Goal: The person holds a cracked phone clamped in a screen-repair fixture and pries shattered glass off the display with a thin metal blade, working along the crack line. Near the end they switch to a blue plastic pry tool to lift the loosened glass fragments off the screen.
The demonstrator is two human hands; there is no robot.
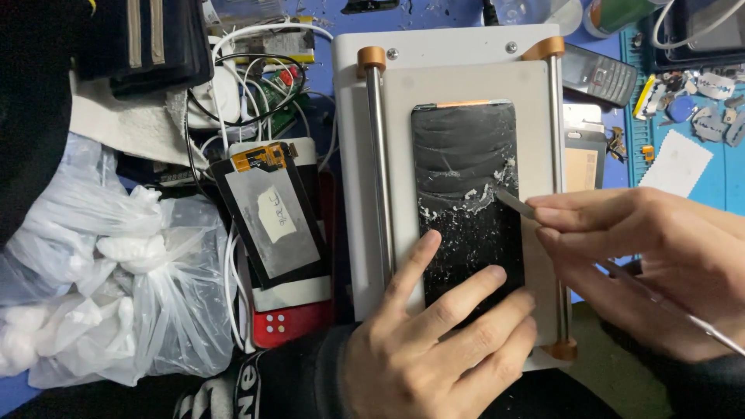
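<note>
With the left hand [434, 341] pressing flat on the black screen [466, 194] lying on the white plate [535, 101], the right hand [644, 264] grips 1 scraper [516, 203], which, if tilted steeply, may gouge the surface.

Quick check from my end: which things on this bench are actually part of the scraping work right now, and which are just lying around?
In use:
- black phone screen with whitish residue
- pale heating plate under it
- thin metal scraper
- right hand holding the scraper
- left hand pressing the screen down

Lying about:
- spare display panel
- white plastic bag
- tangled white cables
- keypad phone
- loose razor blades
</note>
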